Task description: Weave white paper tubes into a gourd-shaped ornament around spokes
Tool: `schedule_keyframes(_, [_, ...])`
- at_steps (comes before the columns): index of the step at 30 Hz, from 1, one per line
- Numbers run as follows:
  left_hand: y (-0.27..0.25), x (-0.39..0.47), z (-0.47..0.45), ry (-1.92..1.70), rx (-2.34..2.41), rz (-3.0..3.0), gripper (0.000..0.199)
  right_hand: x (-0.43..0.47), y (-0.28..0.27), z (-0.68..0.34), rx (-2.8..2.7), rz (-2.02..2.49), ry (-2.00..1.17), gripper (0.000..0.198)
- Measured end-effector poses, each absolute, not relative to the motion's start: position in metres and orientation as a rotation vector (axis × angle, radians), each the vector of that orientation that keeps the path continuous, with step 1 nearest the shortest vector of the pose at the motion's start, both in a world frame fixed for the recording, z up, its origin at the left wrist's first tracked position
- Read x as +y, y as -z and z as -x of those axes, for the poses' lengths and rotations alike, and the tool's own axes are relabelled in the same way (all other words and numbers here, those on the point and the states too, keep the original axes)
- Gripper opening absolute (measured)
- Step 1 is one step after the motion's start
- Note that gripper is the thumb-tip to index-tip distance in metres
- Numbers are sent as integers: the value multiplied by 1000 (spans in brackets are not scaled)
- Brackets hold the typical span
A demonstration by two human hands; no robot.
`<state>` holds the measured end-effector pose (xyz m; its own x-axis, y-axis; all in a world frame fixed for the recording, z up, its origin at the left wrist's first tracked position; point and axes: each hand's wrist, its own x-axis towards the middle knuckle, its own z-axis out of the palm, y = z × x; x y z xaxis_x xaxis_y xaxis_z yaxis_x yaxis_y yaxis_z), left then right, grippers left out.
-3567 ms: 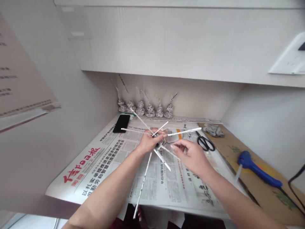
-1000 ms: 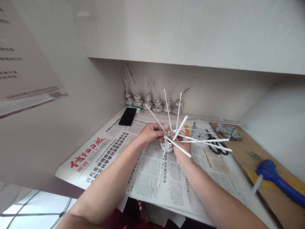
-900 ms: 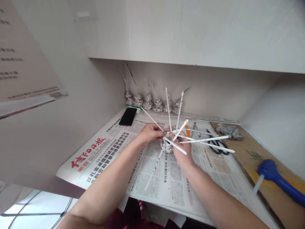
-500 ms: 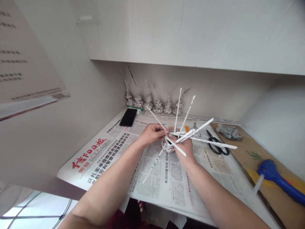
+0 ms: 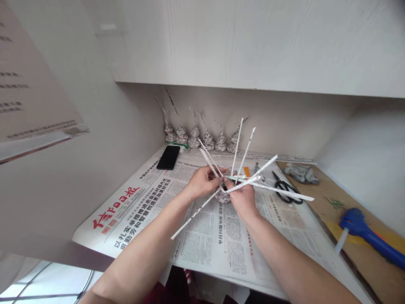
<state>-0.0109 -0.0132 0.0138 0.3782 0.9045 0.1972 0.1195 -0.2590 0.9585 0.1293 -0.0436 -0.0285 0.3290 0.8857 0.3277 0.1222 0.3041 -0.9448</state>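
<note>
A small round piece woven from rolled newspaper stands between my hands above the newspaper sheet. Several white paper sticks fan out from its top, most pointing away from me or to the right, and one speckled stick slants down toward me on the left. My left hand pinches at the rim, fingers closed around the base of the sticks. On the right side, my right hand grips the woven wall, its thumb at the rim; its other fingers are partly hidden behind the piece and sticks.
Several finished gourd-shaped paper weavings line the back wall. A black phone lies at left on the newspaper. To the right are black scissors, a crumpled grey wad, cardboard and a blue glue gun.
The stick that pointed toward my right forearm now stands up and away at the left, beside my left hand. The speckled stick has swung up and leftward.
</note>
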Motion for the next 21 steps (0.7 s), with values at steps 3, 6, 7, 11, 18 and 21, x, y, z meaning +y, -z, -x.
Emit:
schedule_keyframes(3, [-11, -12, 8, -996, 941, -1565, 31, -44, 30, -129, -1148, 1198, -639, 22])
schedule_keyframes(6, [-8, -12, 7, -1033, 1003, -1588, 24, -44, 31, -128, -1173, 1215, -633, 22])
schedule_keyframes(7, [-8, -12, 7, -1055, 1038, -1603, 23, -44, 31, -128, -1187, 1203, -652, 21])
schedule_keyframes(11, [-4, -10, 9, -1144, 1152, -1601, 17, -46, 30, -126, -1161, 1191, -735, 27])
schedule_keyframes(18, [2, 0, 11, -1213, 1094, -1483, 22, -45, 27, -131, -1042, 1365, -685, 26])
schedule_keyframes(21, [0, -1, 10, -1197, 1010, -1430, 23, -45, 28, -131, -1006, 1340, -705, 28])
